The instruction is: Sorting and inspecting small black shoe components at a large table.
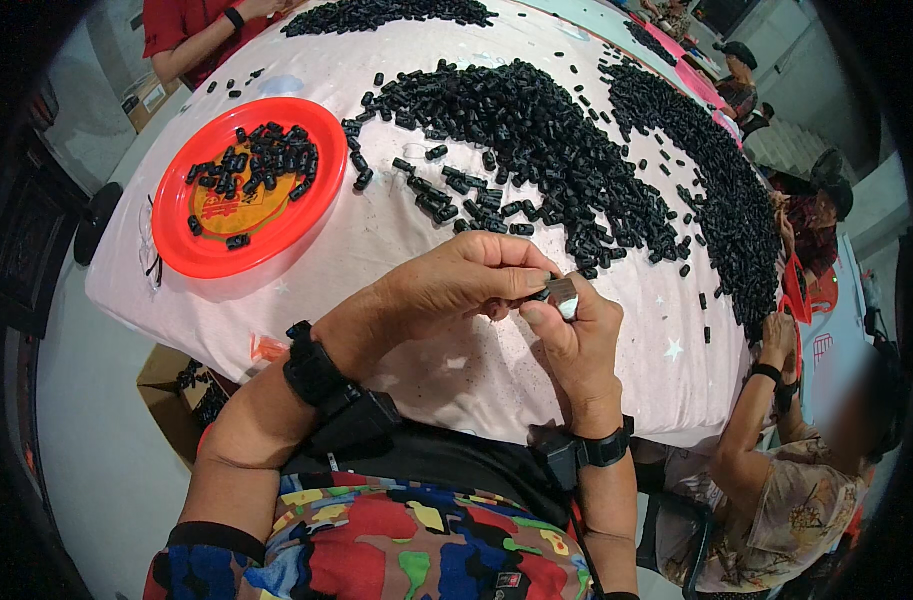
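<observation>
Over the near side of the table my two hands meet at the fingertips. My left hand [471, 278] is closed in a pinch on a small black cylindrical part, mostly hidden by the fingers. A small flat silver metal piece [563, 297], blade-like in look, sits between the thumb and fingers of my right hand [588, 345], against the black part. Just beyond my hands lies a large heap of black cylindrical parts [536, 130], with looser ones at its near edge. To the left stands a red round basin [321, 215] holding several of the same parts.
A pale patterned cloth [436, 370] covers the table. More black heaps lie at the far edge [386, 12] and along the right [721, 190]. An open cardboard box [166, 400] stands at lower left. Co-workers sit at the right [786, 500] and far left [196, 40].
</observation>
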Demonstrator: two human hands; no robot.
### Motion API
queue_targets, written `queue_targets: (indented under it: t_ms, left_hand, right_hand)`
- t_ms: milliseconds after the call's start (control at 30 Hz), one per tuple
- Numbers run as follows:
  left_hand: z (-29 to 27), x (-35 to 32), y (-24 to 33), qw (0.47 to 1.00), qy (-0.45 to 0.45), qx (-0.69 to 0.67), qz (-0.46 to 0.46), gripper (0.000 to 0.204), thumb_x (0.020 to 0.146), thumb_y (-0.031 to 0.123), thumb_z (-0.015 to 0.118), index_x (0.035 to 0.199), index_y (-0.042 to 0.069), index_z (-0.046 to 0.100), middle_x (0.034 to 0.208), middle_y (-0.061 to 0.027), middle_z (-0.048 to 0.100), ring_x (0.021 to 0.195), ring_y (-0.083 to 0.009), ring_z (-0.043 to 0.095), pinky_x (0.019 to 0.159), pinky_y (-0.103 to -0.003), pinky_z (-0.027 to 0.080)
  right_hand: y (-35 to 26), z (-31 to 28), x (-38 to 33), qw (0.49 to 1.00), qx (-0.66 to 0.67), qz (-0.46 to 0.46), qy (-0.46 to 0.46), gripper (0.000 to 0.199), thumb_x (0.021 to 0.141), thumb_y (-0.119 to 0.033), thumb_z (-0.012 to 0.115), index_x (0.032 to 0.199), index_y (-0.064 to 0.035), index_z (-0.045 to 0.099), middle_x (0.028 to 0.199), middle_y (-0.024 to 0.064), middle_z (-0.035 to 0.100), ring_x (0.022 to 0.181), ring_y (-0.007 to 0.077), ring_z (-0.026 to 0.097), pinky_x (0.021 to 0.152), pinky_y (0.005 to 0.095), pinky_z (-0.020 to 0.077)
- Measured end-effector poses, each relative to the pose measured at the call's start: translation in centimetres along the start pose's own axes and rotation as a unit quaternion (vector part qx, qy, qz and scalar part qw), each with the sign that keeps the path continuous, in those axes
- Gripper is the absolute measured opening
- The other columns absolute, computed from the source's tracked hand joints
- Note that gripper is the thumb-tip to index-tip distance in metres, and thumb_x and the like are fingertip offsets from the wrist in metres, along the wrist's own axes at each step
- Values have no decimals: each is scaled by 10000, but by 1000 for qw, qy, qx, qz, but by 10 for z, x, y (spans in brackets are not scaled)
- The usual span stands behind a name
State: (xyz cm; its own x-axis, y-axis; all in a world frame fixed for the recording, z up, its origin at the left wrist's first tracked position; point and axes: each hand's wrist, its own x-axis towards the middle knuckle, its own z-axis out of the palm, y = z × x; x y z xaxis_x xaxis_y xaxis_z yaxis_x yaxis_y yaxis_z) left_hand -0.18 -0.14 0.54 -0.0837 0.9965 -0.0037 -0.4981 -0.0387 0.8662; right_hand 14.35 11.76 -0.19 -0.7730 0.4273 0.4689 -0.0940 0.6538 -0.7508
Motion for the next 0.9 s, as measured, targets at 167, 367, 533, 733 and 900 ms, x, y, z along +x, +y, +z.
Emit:
queue_targets:
  t_ms: [167,367,533,733,900]
  left_hand:
    - [0,-1,0,1000,10,19,-1,245,917,197,593,1097,32,608,798,47,576,638,-20,462,577,-160,375]
    - [2,-4,3,998,38,42,-9,223,918,233,587,1037,46,612,742,63,543,617,-17,456,562,-153,360]
    - [3,-5,14,998,49,35,20,238,912,251,596,1036,49,616,749,66,547,617,-18,459,550,-154,358]
    - [-53,-25,49,911,272,237,199,273,829,294,646,899,30,655,758,0,610,644,-74,541,577,-244,445]
    - [-106,-76,85,709,473,498,163,241,792,235,620,890,23,677,746,-66,662,691,-163,621,656,-298,486]
  right_hand:
    - [-4,1,0,999,-31,21,-20,383,785,-391,735,836,-19,654,617,97,616,539,164,612,490,278,451]
    - [-1,5,-3,999,3,33,-30,352,827,-328,700,952,0,675,682,97,660,583,146,619,543,279,472]
    - [-5,-4,-3,999,-11,50,-7,353,902,-334,588,840,12,620,642,91,601,560,156,542,550,302,442]
    - [-13,-1,11,971,-237,24,-5,261,963,-220,450,933,-22,618,752,170,605,643,331,582,602,385,454]
    - [-14,-1,17,944,-329,-28,-14,239,933,-219,500,1041,-45,622,832,152,599,727,315,591,636,390,468]
